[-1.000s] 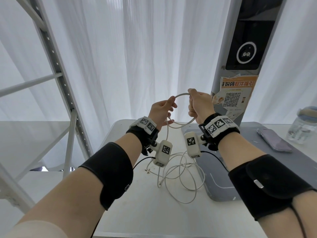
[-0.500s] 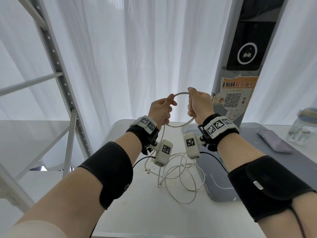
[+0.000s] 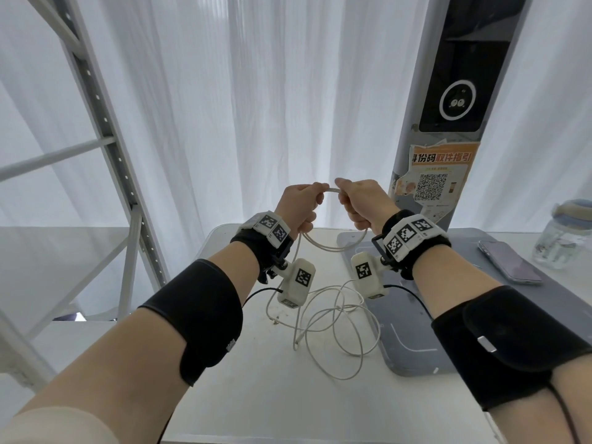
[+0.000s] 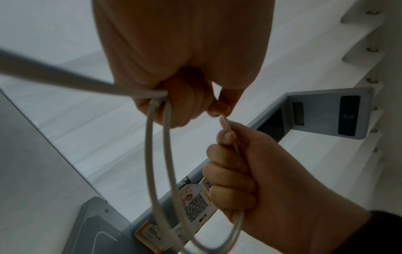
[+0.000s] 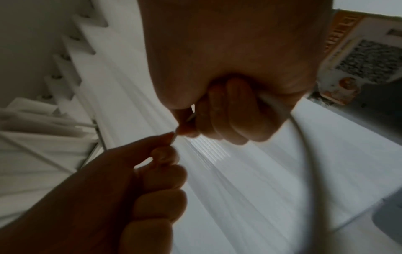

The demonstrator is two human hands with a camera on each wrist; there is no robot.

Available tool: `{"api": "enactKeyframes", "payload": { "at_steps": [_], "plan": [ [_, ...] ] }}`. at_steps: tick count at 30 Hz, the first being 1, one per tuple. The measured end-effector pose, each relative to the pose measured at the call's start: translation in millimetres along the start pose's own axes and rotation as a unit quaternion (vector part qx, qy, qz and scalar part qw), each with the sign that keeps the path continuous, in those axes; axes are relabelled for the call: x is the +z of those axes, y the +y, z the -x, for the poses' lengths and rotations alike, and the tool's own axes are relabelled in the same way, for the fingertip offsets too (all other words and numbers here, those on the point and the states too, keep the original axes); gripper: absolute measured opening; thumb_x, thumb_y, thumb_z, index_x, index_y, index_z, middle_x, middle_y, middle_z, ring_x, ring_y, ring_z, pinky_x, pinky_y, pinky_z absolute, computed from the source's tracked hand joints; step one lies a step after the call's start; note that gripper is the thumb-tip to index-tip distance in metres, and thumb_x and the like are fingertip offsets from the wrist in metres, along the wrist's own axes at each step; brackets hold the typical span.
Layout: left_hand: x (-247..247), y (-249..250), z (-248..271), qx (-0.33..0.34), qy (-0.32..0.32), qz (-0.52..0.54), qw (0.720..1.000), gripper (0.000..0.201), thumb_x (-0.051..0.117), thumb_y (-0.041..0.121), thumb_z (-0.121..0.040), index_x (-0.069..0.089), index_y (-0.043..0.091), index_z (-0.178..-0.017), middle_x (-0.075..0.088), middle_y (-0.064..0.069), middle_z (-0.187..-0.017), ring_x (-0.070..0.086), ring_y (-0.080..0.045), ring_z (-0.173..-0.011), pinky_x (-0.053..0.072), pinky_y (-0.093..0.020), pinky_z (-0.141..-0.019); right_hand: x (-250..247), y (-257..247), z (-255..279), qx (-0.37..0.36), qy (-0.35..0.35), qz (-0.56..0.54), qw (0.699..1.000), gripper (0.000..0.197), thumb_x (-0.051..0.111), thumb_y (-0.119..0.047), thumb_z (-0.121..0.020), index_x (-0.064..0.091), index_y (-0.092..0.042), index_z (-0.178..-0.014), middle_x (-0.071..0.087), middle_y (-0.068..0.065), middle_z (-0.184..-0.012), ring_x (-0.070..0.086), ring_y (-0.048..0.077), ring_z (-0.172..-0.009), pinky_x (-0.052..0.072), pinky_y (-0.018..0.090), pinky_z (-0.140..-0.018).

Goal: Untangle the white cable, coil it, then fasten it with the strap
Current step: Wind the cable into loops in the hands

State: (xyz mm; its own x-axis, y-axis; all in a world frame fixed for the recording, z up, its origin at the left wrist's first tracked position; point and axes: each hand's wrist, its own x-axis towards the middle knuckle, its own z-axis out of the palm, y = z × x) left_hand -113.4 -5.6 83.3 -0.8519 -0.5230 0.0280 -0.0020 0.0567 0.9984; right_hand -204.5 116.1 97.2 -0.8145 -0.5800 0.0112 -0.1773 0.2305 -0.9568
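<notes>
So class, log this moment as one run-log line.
left hand: grips white cable | right hand: grips cable | coiling: begun | rest: tangled on table

The hands are raised, with open air around them. Below them loose cable (image 3: 323, 328) loops sprawl across the white table (image 3: 256, 395). On the right lie a grey tray (image 3: 416, 357), a phone (image 3: 509, 262) and a jar (image 3: 565, 238); a shelf frame (image 3: 105, 129) stands to the left.

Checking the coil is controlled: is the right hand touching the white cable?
Touching. In the left wrist view the right hand has its fingers curled round the white cable, which runs through its fist.
</notes>
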Motion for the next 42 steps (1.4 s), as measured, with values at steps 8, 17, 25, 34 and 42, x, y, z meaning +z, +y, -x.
{"api": "enactKeyframes", "payload": {
  "at_steps": [8, 17, 25, 34, 42],
  "plan": [
    [4, 2, 2, -0.022, -0.047, -0.003, 0.999, 0.042, 0.052, 0.044, -0.101, 0.046, 0.018, -0.068, 0.032, 0.006, -0.058, 0.023, -0.009, -0.041, 0.020, -0.020, -0.038, 5, -6, 2, -0.046, 0.011, 0.054, 0.997, 0.041, 0.049, -0.039, -0.101, 0.048, -0.015, -0.068, 0.034, -0.002, -0.052, 0.025, 0.014, -0.040, 0.022, 0.022, -0.042],
    [5, 7, 5, -0.057, -0.055, 0.047, 0.996, 0.048, 0.048, 0.040, -0.103, 0.033, 0.023, -0.061, 0.026, 0.009, -0.049, 0.019, -0.009, -0.040, 0.018, -0.020, -0.036, 8, 1, 1, -0.100, 0.056, 0.030, 0.993, 0.042, 0.056, -0.036, -0.098, 0.054, -0.012, -0.064, 0.039, 0.000, -0.051, 0.033, 0.015, -0.040, 0.030, 0.025, -0.044],
    [-11, -1, -7, -0.062, 0.080, 0.145, 0.984, 0.044, 0.045, 0.038, -0.105, 0.039, 0.018, -0.067, 0.030, 0.006, -0.048, 0.023, -0.010, -0.036, 0.022, -0.020, -0.036, 10, -8, -1, -0.224, 0.154, 0.095, 0.958, 0.003, 0.072, -0.032, -0.091, 0.071, -0.030, -0.089, 0.067, -0.002, -0.094, 0.056, 0.016, -0.100, 0.044, 0.028, -0.082],
    [-19, 2, -15, -0.080, 0.169, 0.156, 0.970, 0.042, 0.044, 0.040, -0.104, 0.043, 0.013, -0.072, 0.036, 0.002, -0.055, 0.030, -0.011, -0.028, 0.027, -0.021, -0.039, 30, -15, 18, -0.117, -0.142, 0.297, 0.937, 0.035, 0.080, -0.049, -0.081, 0.081, -0.016, -0.091, 0.061, -0.001, -0.047, 0.048, 0.010, -0.036, 0.042, 0.021, -0.047],
    [-20, 8, -10, -0.118, 0.158, 0.243, 0.950, 0.042, 0.045, 0.035, -0.104, 0.039, 0.013, -0.069, 0.030, 0.003, -0.054, 0.020, -0.011, -0.033, 0.020, -0.016, -0.035, 37, -7, 18, -0.119, -0.177, 0.317, 0.924, 0.017, 0.064, -0.019, -0.094, 0.074, -0.010, -0.083, 0.074, -0.005, -0.070, 0.063, 0.013, -0.046, 0.040, 0.020, -0.040]
  ]
}}
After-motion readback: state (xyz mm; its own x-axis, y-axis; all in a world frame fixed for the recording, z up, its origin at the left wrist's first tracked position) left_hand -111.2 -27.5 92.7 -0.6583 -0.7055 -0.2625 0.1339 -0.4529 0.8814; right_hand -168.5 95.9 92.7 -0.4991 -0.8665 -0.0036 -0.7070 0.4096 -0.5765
